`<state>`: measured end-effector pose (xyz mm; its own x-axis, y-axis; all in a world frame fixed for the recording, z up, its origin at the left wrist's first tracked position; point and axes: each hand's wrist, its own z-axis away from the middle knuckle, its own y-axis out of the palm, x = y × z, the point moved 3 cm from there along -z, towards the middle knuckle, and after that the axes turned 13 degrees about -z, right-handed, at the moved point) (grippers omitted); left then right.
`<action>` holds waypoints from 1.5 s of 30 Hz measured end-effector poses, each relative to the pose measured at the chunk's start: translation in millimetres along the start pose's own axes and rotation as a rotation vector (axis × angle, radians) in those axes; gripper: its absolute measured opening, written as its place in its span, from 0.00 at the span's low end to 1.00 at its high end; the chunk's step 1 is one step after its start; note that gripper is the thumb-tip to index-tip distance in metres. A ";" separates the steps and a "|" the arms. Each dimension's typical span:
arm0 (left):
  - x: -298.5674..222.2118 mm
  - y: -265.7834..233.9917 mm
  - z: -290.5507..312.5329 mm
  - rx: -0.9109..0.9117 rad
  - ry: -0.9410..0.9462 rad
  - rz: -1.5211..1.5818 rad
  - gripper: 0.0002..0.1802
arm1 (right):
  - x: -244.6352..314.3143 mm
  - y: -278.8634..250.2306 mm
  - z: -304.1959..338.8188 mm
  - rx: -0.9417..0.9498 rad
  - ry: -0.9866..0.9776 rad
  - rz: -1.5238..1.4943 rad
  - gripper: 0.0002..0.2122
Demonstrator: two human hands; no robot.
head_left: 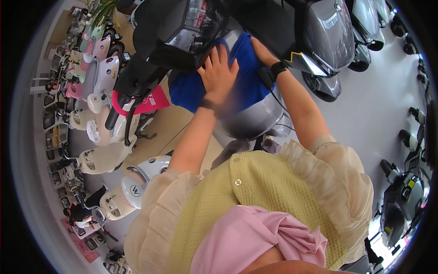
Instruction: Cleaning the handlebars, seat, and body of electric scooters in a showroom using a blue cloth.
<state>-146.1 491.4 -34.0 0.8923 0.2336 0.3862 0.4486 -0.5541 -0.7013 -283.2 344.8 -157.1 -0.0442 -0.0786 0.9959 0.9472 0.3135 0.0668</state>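
Observation:
A blue cloth [249, 86] is draped over the rounded front of a grey scooter [255, 121]. My left hand [218, 75] lies flat on the cloth with its fingers spread, just below the dark glossy display [189, 34]. Along the cloth's right edge rests my right hand [263, 52]; most of its fingers are out of sight, so its grip cannot be made out. Dark bands circle both wrists. By the right wrist, a small black box-shaped piece [265, 78] with a thin cable lies against the cloth.
A black handlebar grip [112, 119] with a brake lever and a pink-red tag [155, 100] juts out at left. Beyond it stand rows of pastel scooters [102, 75]. Another grey scooter [328, 36] is close on the right, and dark scooters [401, 201] line the far right.

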 end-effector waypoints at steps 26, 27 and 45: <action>-110.5 -16.4 140.7 0.215 0.653 0.242 0.36 | -309.1 8.1 263.5 -0.782 0.491 -0.497 0.28; -108.7 -17.2 150.1 0.229 0.681 0.263 0.36 | -304.4 26.7 273.5 -0.891 0.547 -0.782 0.29; 77.9 15.3 203.1 0.158 -0.159 0.312 0.44 | -79.5 175.2 293.7 -0.139 0.779 -1.063 0.20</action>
<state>-59.6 663.4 -136.4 0.9783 0.2008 0.0502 0.1450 -0.4913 -0.8588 -206.9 684.0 -206.8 -0.6312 -0.7578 0.1650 0.5917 -0.3330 0.7342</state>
